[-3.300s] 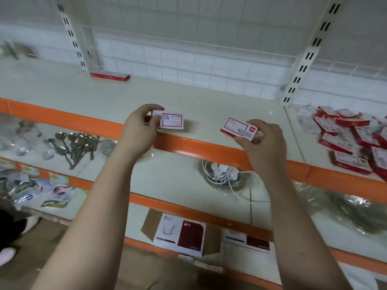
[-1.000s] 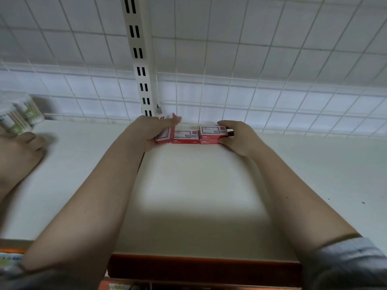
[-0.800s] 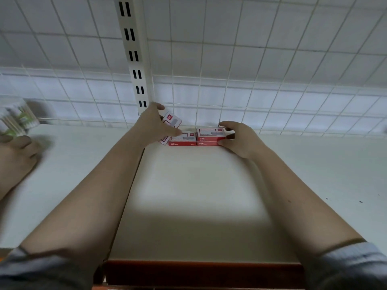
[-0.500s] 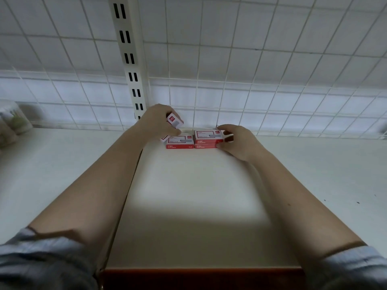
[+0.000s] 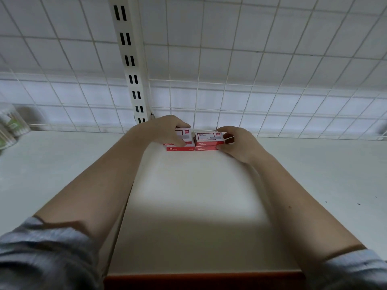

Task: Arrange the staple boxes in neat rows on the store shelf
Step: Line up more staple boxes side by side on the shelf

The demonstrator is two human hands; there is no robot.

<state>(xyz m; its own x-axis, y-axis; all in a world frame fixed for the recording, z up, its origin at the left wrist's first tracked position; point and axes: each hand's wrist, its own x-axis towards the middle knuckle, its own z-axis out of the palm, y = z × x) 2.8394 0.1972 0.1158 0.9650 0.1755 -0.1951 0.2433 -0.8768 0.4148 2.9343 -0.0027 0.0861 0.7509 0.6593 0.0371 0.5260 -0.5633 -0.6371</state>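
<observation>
Biggest risk here, I reckon, is the left stack ending up crooked. The left hand (image 5: 165, 130) has its fingers curled over the upper box (image 5: 184, 136) and is seating it on the lower left box (image 5: 180, 147), and the top one looks skewed against the one below. Let go like that and the row isn't neat, or the box slides off toward the slotted upright (image 5: 130, 65) at the far left of the stack. The other worry is a shove: these are small, light cartons on a smooth surface, so any push could skate both stacks into the wire grid (image 5: 272, 84) behind.

The right hand (image 5: 236, 143) has thumb and fingers wrapped round the right stack (image 5: 207, 140), two boxes already squared up, touching the left pair. Both stacks sit at the far edge of the shelf (image 5: 192, 206), right against the grid.

Materials: boxes are flat rectangular cardboard, red sides, white label panels on top, print too small to read. Shelf is matte cream painted metal with an orange front lip (image 5: 201, 280). The grid is thin white wire in squares. A blurry clear tub (image 5: 10, 126) with greenish stuff sits far left, can't tell what it is.
</observation>
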